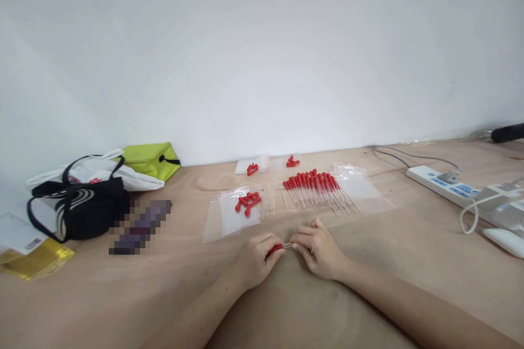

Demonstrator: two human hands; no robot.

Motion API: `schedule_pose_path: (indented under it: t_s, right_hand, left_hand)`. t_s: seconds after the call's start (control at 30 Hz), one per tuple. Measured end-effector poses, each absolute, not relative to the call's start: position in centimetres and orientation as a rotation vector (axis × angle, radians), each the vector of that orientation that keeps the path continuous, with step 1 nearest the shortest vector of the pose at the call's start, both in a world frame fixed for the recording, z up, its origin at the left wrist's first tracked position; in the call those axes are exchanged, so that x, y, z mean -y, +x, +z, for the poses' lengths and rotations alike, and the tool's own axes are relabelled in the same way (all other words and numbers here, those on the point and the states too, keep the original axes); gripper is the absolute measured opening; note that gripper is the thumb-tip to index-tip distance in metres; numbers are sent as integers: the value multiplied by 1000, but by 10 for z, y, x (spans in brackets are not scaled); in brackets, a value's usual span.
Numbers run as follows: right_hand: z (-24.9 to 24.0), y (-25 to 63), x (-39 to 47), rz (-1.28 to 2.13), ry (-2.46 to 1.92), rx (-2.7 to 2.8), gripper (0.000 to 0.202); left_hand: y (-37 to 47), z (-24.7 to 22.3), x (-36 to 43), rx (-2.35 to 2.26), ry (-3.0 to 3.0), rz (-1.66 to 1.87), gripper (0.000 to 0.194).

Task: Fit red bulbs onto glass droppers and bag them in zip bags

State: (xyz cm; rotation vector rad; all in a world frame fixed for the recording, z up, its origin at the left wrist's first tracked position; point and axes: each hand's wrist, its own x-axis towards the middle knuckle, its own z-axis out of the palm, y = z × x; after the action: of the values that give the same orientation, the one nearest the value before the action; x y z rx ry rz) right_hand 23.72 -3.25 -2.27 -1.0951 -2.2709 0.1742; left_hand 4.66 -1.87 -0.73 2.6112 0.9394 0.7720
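My left hand [257,259] is closed around a red rubber dropper bulb [275,250]. Pinched in the fingers of my right hand [318,249] is a thin glass tube [287,245], its end at the bulb's mouth; how far it sits inside is hidden. Beyond my hands lies a row of droppers with red bulbs [313,181], their glass tubes pointing towards me. Several loose red bulbs [248,203] rest on a plastic zip bag, beside a few bare glass tubes [268,202].
Farther back, two small groups of red bulbs [252,169] [292,161] lie on bags near the wall. Transparent zip bags [362,188] flank the dropper row. A white power strip [442,188] with cables stands right; a black bag [94,210] and green box bag [149,158] stand left.
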Motion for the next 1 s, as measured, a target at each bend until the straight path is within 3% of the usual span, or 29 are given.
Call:
schedule_pose_path:
  t_s: [0.23,0.4,0.53,0.73,1.0]
  right_hand:
    - [-22,234,33,230,-1133,2313,25]
    - [-11,235,33,42,-1218,2351,20]
    - [-4,243,14,55,-1431,2209,22]
    - [2,234,-45,120,-1861,1708,23]
    - [-5,214,-77,34,-2068,1657,18]
  left_hand:
    - [46,-7,15,-873,2646,724,18]
    - [41,-12,5,-996,2551,881,15]
    - [37,-19,-1,-1383,2292,1010,36]
    - [39,-13,0,-1343,2350,799,4]
    - [38,-7,3,-1343,2364,750,6]
